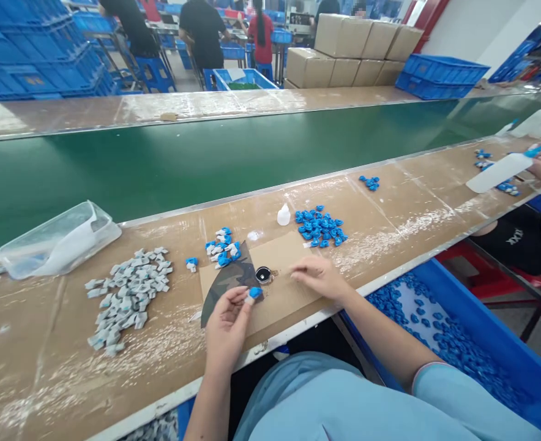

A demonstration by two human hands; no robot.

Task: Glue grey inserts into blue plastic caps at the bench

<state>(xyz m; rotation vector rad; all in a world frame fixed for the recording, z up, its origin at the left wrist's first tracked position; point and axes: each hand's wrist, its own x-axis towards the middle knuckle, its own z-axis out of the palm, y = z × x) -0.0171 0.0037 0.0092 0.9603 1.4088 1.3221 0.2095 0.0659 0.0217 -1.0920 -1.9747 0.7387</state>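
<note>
Just below centre, the left grip pinches a blue-and-white piece; whether the right grip holds anything, I cannot tell. A low sweep could tip the dish.

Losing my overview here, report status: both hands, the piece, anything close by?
Left hand: blue-and-white piece in fingertip grip. Right hand: nothing visible in grip, over cardboard. Small round black dish between them.
</note>
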